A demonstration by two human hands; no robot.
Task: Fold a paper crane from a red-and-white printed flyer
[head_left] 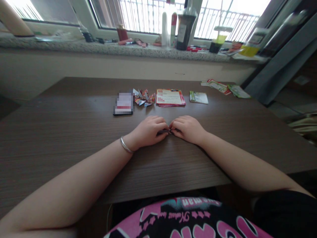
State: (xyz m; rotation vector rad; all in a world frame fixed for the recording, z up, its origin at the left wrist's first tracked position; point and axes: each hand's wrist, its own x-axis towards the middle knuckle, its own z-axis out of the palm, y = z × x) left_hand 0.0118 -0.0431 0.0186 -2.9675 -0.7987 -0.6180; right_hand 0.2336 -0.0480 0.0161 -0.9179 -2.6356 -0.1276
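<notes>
My left hand [153,131], with a silver bangle [126,145] at the wrist, rests on the brown table [81,138] with its fingers pinched together. Opposite it, my right hand [188,129] is closed the same way, and the fingertips of both nearly meet. A small, dark thing shows between them, mostly hidden by the fingers. Just beyond the hands lie folded paper pieces [144,98] with red and white print. Beside those is a stack of printed red-edged sheets [170,98].
A phone-like object with a blurred screen [123,104] lies left of the folded pieces. To the right are a small green-and-white stack [198,98] and loose printed strips [219,87]. Bottles and a dark cup [183,33] stand on the stone windowsill [143,49] behind.
</notes>
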